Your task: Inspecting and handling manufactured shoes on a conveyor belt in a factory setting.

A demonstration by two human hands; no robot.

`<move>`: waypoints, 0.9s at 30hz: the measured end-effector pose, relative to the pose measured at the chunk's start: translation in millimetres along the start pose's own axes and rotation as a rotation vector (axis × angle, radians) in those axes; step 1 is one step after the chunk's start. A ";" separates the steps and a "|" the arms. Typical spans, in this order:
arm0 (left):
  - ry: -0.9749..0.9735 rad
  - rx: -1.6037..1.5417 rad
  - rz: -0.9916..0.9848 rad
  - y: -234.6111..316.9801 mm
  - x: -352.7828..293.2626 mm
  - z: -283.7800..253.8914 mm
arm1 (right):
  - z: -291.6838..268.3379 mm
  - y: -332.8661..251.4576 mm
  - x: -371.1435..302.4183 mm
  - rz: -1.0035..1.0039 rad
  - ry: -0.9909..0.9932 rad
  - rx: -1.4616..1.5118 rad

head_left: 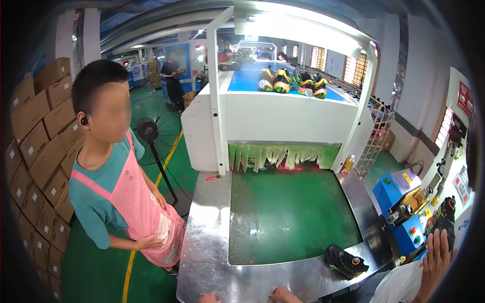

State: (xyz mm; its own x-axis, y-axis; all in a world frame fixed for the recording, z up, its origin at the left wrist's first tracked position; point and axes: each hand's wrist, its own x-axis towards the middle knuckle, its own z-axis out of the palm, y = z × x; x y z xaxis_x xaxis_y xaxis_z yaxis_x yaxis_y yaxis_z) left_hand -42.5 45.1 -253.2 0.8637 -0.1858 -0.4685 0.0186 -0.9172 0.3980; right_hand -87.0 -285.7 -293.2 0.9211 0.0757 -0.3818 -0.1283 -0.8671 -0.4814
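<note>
At the lower edge of the view, my left hand [208, 298] rests at the near rim of the steel worktable [207, 252]. Only a small part of it shows, so its fingers cannot be read. My right hand [284, 295] touches the same rim a little further right, also mostly cut off. Nothing is visibly held in either one. To the right of my right hand, a black shoe [345, 261] with orange details lies on the table's near right corner. Between the steel borders runs a green conveyor belt [293, 212].
The belt enters a white machine [288, 117] under a fringed strip curtain [283, 155]. Several shoes [290, 82] sit on top. A person in a pink apron [141, 202] stands left; another person's hand [438, 257] holds a dark shoe [444, 217] near a blue machine [401, 189].
</note>
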 end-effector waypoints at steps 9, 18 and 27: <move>0.100 -0.074 0.061 -27.6 12.2 32.4 | -3.3 -1.4 2.8 0.071 -0.049 -0.026; 0.091 0.078 0.109 -43.4 28.9 59.9 | -22.9 -19.1 1.6 0.175 -0.173 0.099; 0.020 -0.045 -0.073 -8.6 5.3 14.1 | -41.9 -45.5 -8.6 0.455 -0.304 0.316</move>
State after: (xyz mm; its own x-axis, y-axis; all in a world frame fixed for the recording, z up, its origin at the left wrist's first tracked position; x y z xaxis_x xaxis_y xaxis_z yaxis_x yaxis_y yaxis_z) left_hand -45.2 47.0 -270.3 0.8692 -0.1118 -0.4817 0.1038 -0.9112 0.3988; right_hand -73.7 -267.5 -235.0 0.6094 -0.0897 -0.7878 -0.6279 -0.6612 -0.4104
